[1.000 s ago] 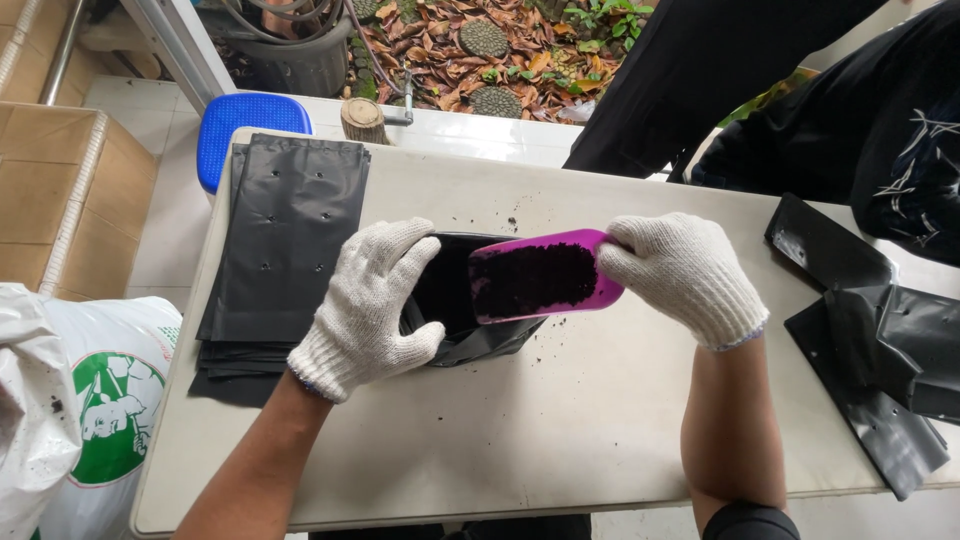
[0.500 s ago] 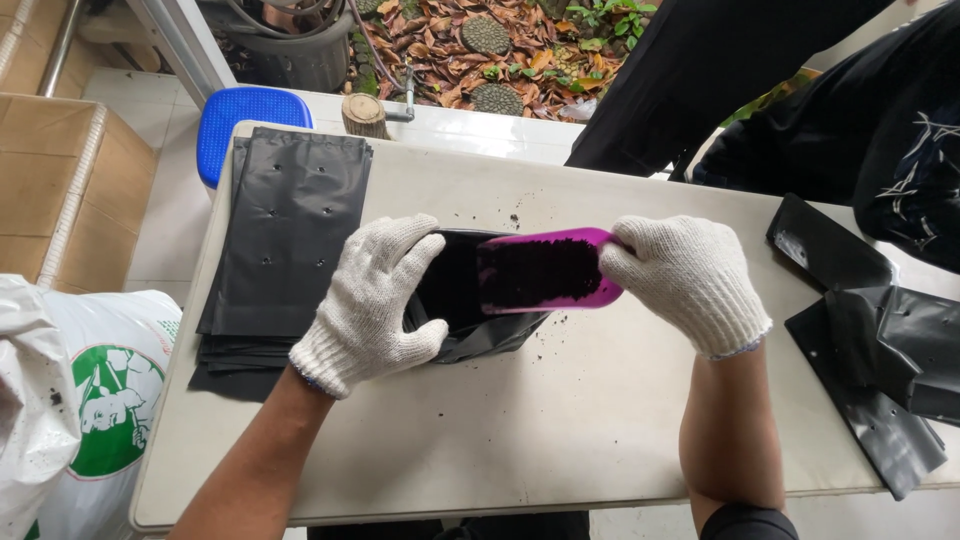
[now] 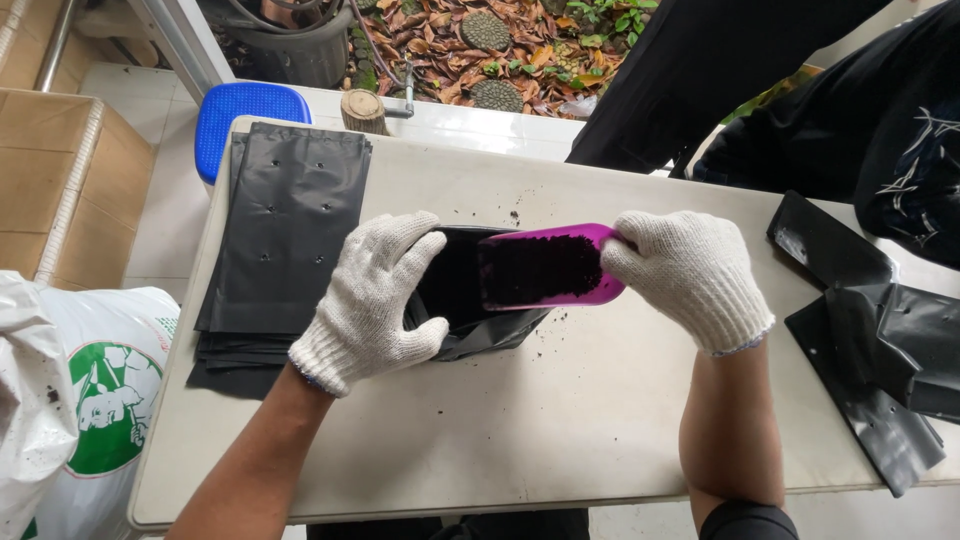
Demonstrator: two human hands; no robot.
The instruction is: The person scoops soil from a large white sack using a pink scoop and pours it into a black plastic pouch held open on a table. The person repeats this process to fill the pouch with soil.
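One scoop (image 3: 545,268) now deeper in black bag (image 3: 470,300) mouth; right hand (image 3: 690,275) steady.

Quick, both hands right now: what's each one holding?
Left hand: closed on the rim of the black plastic bag.
Right hand: closed on the purple scoop full of dark soil.

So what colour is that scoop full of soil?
The scoop is bright purple-magenta, seen clearly in the head view.

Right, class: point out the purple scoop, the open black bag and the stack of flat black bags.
purple scoop (image 3: 545,268), head view, on the dark soil filling its tray.
open black bag (image 3: 455,285), head view, on its dark inside.
stack of flat black bags (image 3: 285,225), head view, on the top bag's middle.
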